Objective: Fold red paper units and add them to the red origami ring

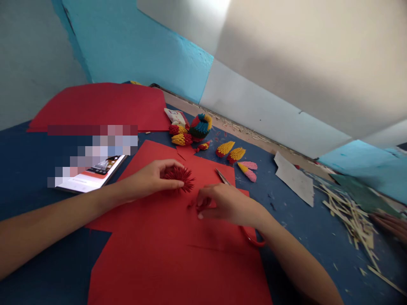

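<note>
My left hand is closed around a round, spiky bundle of folded red paper pieces, its points facing right. Just to the right, my right hand has curled fingers pinching a small red paper piece, slightly blurred. Beneath both hands lie large red paper sheets. A pair of scissors rests under my right hand, its blade tip and red handle showing on either side.
Yellow-and-red folded-paper pieces, a multicoloured paper model and a pink-and-yellow piece stand beyond. A phone lies left. Red sheets are stacked behind. At right are a grey sheet and pale strips.
</note>
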Action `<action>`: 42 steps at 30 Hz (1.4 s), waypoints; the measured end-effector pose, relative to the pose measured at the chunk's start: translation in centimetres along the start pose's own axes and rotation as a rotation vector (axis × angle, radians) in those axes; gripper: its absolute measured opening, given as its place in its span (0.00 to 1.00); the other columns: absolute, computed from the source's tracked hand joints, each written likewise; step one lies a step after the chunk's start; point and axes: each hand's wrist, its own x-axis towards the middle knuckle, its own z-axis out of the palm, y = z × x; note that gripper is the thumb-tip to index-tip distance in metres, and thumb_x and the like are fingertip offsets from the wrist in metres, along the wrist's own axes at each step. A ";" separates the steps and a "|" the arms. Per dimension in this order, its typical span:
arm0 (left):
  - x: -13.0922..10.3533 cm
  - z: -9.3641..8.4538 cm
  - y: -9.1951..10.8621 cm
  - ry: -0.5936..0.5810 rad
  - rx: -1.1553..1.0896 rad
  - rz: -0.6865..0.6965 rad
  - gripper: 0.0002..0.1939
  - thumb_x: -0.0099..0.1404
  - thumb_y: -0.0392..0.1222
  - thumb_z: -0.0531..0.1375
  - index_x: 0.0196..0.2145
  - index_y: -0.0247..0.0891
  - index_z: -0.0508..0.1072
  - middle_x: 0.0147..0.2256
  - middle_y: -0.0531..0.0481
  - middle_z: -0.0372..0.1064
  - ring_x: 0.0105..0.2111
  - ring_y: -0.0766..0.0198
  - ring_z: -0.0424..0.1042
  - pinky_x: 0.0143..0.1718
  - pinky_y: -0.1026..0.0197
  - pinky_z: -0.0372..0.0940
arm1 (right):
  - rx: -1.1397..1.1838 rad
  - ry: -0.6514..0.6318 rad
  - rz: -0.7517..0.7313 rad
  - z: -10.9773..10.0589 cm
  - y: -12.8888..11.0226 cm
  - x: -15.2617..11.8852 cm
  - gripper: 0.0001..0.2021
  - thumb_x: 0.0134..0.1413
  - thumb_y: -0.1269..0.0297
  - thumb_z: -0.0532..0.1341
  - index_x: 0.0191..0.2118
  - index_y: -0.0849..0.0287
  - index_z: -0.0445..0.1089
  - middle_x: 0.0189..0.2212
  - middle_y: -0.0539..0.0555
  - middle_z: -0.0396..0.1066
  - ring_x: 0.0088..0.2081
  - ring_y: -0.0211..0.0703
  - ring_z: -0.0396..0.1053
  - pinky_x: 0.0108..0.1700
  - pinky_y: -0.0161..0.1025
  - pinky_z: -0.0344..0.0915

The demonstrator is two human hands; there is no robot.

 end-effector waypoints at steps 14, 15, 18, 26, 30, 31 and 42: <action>0.0 0.0 0.0 0.036 0.039 -0.005 0.11 0.57 0.43 0.63 0.38 0.40 0.72 0.38 0.51 0.74 0.41 0.59 0.73 0.40 0.60 0.68 | 0.578 0.519 -0.045 2.6 1.1 4.0 0.09 0.52 0.58 0.63 0.33 0.59 0.74 0.31 0.52 0.76 0.32 0.40 0.72 0.34 0.36 0.66; 0.0 0.0 0.0 0.039 0.038 -0.003 0.11 0.57 0.44 0.63 0.38 0.40 0.72 0.38 0.51 0.74 0.41 0.59 0.73 0.40 0.61 0.68 | 0.583 0.530 -0.047 2.6 1.0 4.0 0.09 0.52 0.58 0.63 0.33 0.58 0.74 0.31 0.52 0.76 0.32 0.40 0.72 0.34 0.36 0.66; 0.0 0.1 0.1 0.058 0.049 -0.009 0.09 0.59 0.45 0.62 0.37 0.40 0.73 0.37 0.51 0.74 0.40 0.60 0.73 0.39 0.62 0.67 | 0.579 0.545 -0.049 2.6 1.1 3.9 0.09 0.51 0.58 0.63 0.34 0.58 0.74 0.32 0.52 0.77 0.33 0.40 0.73 0.34 0.36 0.67; 0.1 0.3 0.4 0.082 0.081 -0.046 0.09 0.59 0.47 0.60 0.33 0.39 0.74 0.35 0.50 0.75 0.37 0.59 0.73 0.35 0.62 0.67 | 0.467 0.609 -0.047 2.7 1.2 3.9 0.09 0.52 0.57 0.64 0.35 0.57 0.75 0.32 0.52 0.77 0.32 0.39 0.72 0.32 0.35 0.65; 0.1 0.1 0.2 0.060 0.099 -0.057 0.09 0.58 0.46 0.60 0.34 0.39 0.74 0.34 0.50 0.74 0.36 0.59 0.73 0.35 0.61 0.66 | 0.431 0.641 -0.066 2.9 1.0 3.9 0.08 0.52 0.59 0.64 0.34 0.57 0.75 0.32 0.52 0.77 0.32 0.40 0.72 0.32 0.35 0.64; 0.1 0.1 0.1 0.052 0.100 -0.059 0.10 0.58 0.46 0.60 0.34 0.39 0.74 0.33 0.50 0.74 0.35 0.59 0.73 0.35 0.60 0.66 | 0.426 0.645 -0.071 2.9 0.9 3.9 0.07 0.52 0.60 0.64 0.33 0.57 0.75 0.32 0.52 0.77 0.32 0.39 0.72 0.32 0.35 0.64; 0.1 -0.1 0.1 0.007 0.080 -0.056 0.08 0.59 0.45 0.61 0.34 0.39 0.74 0.32 0.51 0.74 0.34 0.61 0.73 0.35 0.61 0.65 | 0.412 0.670 -0.068 3.1 0.6 4.0 0.05 0.53 0.62 0.63 0.32 0.58 0.74 0.30 0.52 0.76 0.31 0.38 0.72 0.31 0.34 0.63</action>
